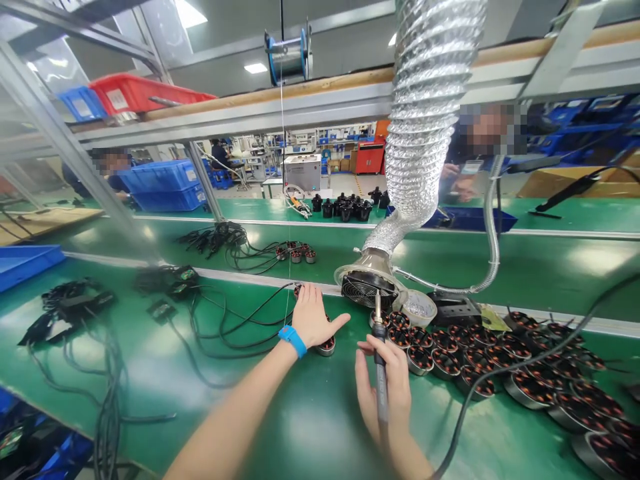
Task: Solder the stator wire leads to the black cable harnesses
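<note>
My left hand [315,317], with a blue wristband [293,341] on the wrist, lies over a few small motors with copper windings, fingers stretched forward and thumb out. One motor [327,346] shows beside its thumb side; the rest are mostly covered by the hand. Black cables [250,313] run in from the left towards them. In my right hand [395,383] is a soldering iron [381,380], held like a pen with its tip pointing up and away. That tip is just in front of a black fan [363,288] at the mouth of a fume hood.
A silver flexible duct [425,100] hangs down to the fan. Many motors [445,363] crowd the right side of the green bench, crossed by a black cord [480,383]. Cable bundles [75,303] lie left. A solder wire spool [289,57] hangs above. Co-workers sit beyond.
</note>
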`<state>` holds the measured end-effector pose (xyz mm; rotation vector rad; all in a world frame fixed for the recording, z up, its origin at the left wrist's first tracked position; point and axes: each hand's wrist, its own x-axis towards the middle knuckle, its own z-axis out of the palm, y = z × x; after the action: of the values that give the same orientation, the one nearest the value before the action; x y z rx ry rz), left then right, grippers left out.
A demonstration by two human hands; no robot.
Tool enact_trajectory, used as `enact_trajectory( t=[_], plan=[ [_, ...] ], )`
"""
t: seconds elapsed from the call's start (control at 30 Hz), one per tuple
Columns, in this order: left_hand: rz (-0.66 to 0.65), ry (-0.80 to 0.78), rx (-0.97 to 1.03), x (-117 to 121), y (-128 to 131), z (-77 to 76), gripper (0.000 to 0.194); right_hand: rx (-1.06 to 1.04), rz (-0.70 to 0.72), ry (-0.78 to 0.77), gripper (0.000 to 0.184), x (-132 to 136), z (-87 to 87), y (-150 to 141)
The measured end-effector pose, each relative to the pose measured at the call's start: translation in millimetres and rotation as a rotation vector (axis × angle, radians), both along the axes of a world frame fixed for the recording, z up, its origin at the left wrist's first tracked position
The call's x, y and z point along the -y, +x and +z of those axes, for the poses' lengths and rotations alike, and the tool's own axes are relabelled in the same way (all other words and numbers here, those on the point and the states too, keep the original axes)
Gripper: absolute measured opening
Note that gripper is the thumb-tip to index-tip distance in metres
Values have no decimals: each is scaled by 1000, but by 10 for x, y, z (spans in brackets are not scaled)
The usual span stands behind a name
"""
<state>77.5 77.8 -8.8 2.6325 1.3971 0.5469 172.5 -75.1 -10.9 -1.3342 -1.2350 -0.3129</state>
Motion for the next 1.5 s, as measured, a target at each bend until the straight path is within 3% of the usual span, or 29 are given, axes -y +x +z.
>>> enact_trajectory(
  t=[0.17, 0.23, 0.37, 0.5, 0.6, 0.7, 0.83, 0.97, 1.13, 1.27, 1.37, 1.5],
  plan=[
    [-29, 64, 26, -209, -142, 266, 103, 15, 5, 4, 36, 18, 20, -7],
    [2, 34, 4, -330, -203, 297, 101, 15, 5, 8, 36, 33, 29, -8],
    [13, -113, -65, -472, -257, 133, 104, -1, 5, 10, 35, 43, 46, -8],
    [12, -128, -44, -468, -272, 43, 101, 11, 15, 13, 35, 31, 62, -4],
    [-4, -82, 15, -313, -315, 158, 88, 4, 15, 5, 34, 27, 68, 4],
    [-114, 98, 77, 26, -359, 244, 69, -5, 17, 4, 33, 34, 75, 9],
    [-284, 148, -25, 465, -352, 140, 57, -5, 22, 11, 33, 44, 89, 7],
    [-255, 170, -71, 633, -358, 19, 53, 1, 33, 19, 33, 37, 97, 6],
    [-221, 212, -90, 704, -525, 1, 50, -6, 39, 27, 33, 38, 93, -3],
    [-156, 239, -89, 535, -678, -39, 53, -5, 61, 26, 33, 52, 85, -28],
    [-131, 268, -72, 266, -738, -56, 73, -8, 76, 26, 34, 55, 78, -40],
    [-274, 207, -126, -103, -745, 53, 101, -9, 77, 27, 34, 51, 75, -36]
  ],
)
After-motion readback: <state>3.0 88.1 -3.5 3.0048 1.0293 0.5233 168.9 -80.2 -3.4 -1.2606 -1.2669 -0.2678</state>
